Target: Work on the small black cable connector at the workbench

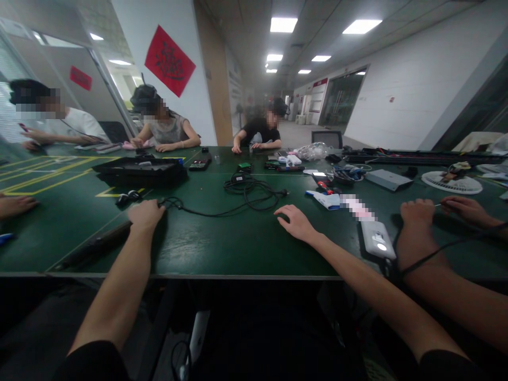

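Observation:
My left hand (145, 214) rests on the green table (222, 243) with its fingers curled shut over the near end of a black cable (206, 212). The cable runs right to a loose coil (254, 190). A long dark rod (95, 246) lies on the table from the lower left up to the same hand. My right hand (296, 221) lies flat and open on the table, palm down, holding nothing. A white device (377, 238) lies to its right.
A co-worker's hands (416, 211) work at the right, with a cable over one wrist. Another hand (16, 203) rests at the left edge. A black tray (138, 169), grey box (389, 180), white fan guard (452, 182) and small parts lie farther back. Three people sit across.

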Motion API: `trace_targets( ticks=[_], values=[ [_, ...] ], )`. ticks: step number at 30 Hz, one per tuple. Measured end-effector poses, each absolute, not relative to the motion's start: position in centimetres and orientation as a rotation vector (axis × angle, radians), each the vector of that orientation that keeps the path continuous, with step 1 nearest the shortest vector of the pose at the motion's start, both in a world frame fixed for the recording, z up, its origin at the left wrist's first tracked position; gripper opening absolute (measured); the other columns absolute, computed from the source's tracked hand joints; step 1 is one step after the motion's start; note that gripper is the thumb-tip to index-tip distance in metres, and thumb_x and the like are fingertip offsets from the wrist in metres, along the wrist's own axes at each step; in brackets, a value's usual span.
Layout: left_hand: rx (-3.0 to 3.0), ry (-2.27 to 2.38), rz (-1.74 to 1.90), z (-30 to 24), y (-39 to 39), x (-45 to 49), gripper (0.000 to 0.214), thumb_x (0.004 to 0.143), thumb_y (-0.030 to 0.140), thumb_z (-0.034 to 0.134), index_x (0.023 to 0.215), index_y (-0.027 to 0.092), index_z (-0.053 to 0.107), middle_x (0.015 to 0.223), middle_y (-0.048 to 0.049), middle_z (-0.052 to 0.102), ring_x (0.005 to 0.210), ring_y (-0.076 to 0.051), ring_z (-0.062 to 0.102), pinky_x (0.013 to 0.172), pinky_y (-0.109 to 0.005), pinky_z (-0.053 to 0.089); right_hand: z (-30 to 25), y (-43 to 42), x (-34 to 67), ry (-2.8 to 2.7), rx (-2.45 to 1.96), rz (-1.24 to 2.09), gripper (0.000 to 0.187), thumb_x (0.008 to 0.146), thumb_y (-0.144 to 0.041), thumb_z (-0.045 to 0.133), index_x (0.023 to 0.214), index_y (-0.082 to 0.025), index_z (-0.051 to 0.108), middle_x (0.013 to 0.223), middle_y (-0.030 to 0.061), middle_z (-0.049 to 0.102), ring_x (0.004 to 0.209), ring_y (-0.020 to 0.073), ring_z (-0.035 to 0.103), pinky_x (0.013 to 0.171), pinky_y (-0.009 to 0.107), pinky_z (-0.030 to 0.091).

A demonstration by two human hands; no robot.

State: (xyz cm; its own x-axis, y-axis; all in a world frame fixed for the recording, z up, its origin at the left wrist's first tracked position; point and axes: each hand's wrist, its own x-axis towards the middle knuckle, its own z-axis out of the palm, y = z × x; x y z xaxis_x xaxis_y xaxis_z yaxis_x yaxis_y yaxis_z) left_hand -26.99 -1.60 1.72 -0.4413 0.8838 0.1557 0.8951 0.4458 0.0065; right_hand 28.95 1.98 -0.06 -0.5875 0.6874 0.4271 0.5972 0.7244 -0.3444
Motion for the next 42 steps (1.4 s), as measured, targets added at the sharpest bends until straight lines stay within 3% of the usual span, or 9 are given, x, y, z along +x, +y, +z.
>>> trace_targets(
  ticks=[3, 12, 18, 29, 38, 42],
  values=[
    [-1.642, -2.523, -0.102, 1.1, -0.3, -24.1, 0.051, 0.099, 0.059, 0.045, 0.116, 0.015, 0.065, 0.111, -0.0177, 0.071, 0.101, -0.033, 0.067, 0.083, -0.037, 0.049, 0.0, 1.9, 28.8, -2.383, -0.964, 0.225, 0.023, 0.102, -0.029, 0.059, 0.121, -0.024, 0.071, 0.123, 0.0089, 0.071, 0.116, 0.0283, 0.062, 0.100, 0.050, 0.053],
    [-2.227, -1.937, -0.151, 0.3, 1.3, -4.5, 0.037, 0.104, 0.049, 0.046, 0.116, 0.020, 0.064, 0.110, -0.0169, 0.072, 0.096, -0.033, 0.072, 0.080, -0.039, 0.051, 1.1, 0.1, 27.2, -2.376, -0.822, 0.159, 0.024, 0.108, -0.033, 0.051, 0.115, -0.024, 0.072, 0.118, 0.0077, 0.072, 0.113, 0.0253, 0.063, 0.100, 0.043, 0.047],
    [-2.378, -1.615, -0.331, -0.2, -0.7, 4.9, 0.033, 0.104, 0.047, 0.049, 0.117, 0.020, 0.063, 0.109, -0.0165, 0.069, 0.093, -0.031, 0.071, 0.075, -0.041, 0.050, 0.7, -0.2, 27.1, -2.437, -0.933, -0.046, 0.021, 0.102, -0.041, 0.062, 0.107, -0.022, 0.072, 0.110, 0.0099, 0.071, 0.107, 0.0279, 0.060, 0.094, 0.043, 0.044],
    [-2.543, -1.375, -0.409, 0.4, -1.8, 2.6, 0.032, 0.102, 0.039, 0.056, 0.130, 0.026, 0.058, 0.119, -0.0102, 0.066, 0.110, -0.027, 0.062, 0.091, -0.039, 0.051, 0.4, 0.1, 26.9, -2.512, -0.975, -0.026, 0.033, 0.099, -0.054, 0.065, 0.096, -0.023, 0.074, 0.103, 0.0090, 0.070, 0.100, 0.0264, 0.059, 0.085, 0.040, 0.042],
    [-2.720, -1.240, -0.356, 1.1, -1.2, 1.6, 0.036, 0.100, 0.036, 0.057, 0.134, 0.024, 0.056, 0.122, -0.0091, 0.067, 0.114, -0.025, 0.065, 0.095, -0.037, 0.052, 0.9, -0.9, 26.3, -2.591, -0.820, 0.207, 0.027, 0.095, -0.048, 0.071, 0.106, -0.024, 0.071, 0.110, 0.0064, 0.071, 0.107, 0.0252, 0.062, 0.092, 0.038, 0.040],
    [-2.803, -1.127, -0.318, 1.7, -1.3, 1.3, 0.036, 0.100, 0.036, 0.056, 0.133, 0.023, 0.056, 0.121, -0.0088, 0.068, 0.112, -0.024, 0.066, 0.094, -0.036, 0.053, 1.4, -0.9, 26.8, -2.642, -0.763, 0.188, 0.012, 0.096, -0.033, 0.069, 0.102, -0.024, 0.072, 0.103, 0.0045, 0.072, 0.102, 0.0236, 0.064, 0.095, 0.039, 0.038]
  ],
)
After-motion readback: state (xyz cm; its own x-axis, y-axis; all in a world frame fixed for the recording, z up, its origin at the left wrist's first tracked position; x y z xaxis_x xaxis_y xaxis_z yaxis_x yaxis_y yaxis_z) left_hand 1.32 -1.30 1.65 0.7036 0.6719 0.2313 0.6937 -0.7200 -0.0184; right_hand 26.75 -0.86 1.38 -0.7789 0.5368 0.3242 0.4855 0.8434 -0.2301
